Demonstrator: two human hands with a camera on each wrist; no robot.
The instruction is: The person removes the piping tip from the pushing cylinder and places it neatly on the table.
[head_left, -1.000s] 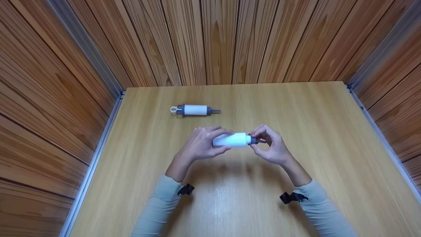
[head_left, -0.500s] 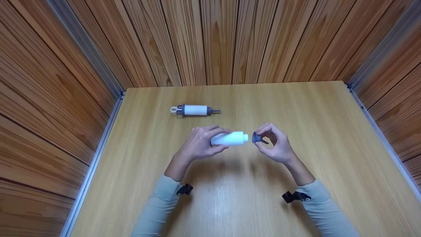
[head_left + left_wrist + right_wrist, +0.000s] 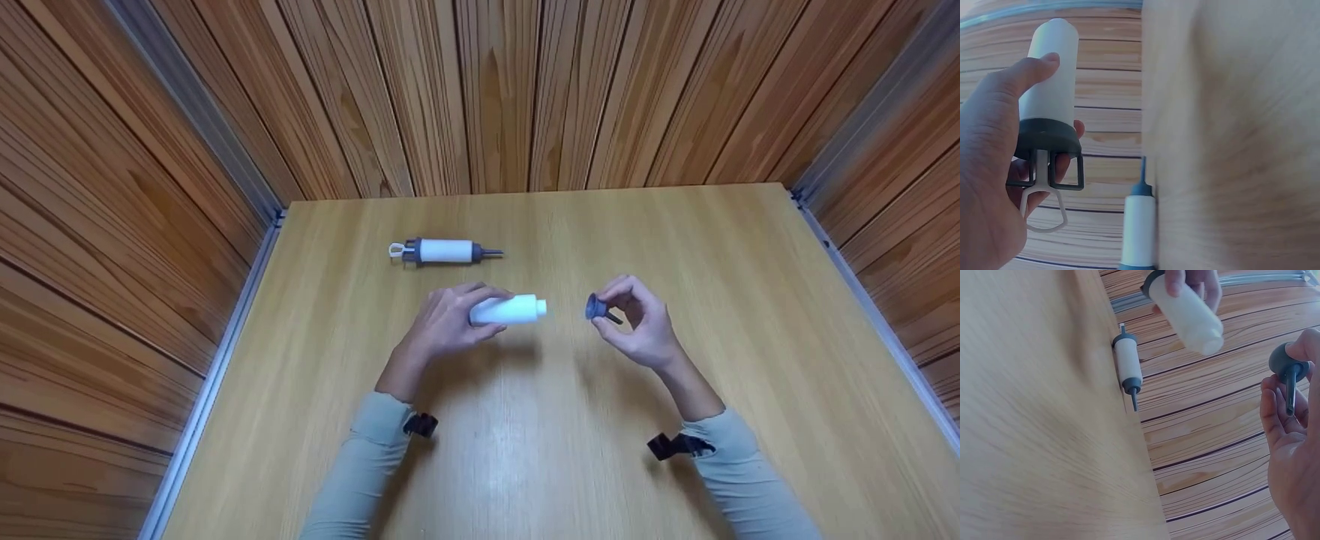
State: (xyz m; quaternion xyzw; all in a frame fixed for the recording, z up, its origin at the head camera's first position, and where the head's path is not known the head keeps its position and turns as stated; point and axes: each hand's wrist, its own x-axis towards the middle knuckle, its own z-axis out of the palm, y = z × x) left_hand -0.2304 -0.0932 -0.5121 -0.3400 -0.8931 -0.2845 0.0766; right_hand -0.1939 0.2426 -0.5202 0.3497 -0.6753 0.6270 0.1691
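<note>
My left hand (image 3: 448,319) grips the white barrel of a large plastic syringe (image 3: 504,310) above the table. Its bare white neck points right. In the left wrist view a dark grey collar with finger loops (image 3: 1047,138) and a pale ring-shaped plunger handle (image 3: 1044,211) show at the syringe's other end. My right hand (image 3: 641,330) pinches the dark grey nozzle cap (image 3: 595,307) between thumb and fingers, its wide mouth towards the barrel and its spout pointing away. Cap and barrel neck are apart. The right wrist view shows the spout (image 3: 1291,391) of the cap.
A second syringe (image 3: 446,251) of the same kind, its nozzle fitted, lies on the wooden table (image 3: 675,247) beyond my left hand. Plank-patterned walls (image 3: 502,97) rise behind and at both sides, with metal rails (image 3: 206,390) along the table's side edges.
The nozzle cap has come off the barrel's neck. My right hand has carried it right, while my left hand has shifted slightly left with the barrel. The second syringe lies still.
</note>
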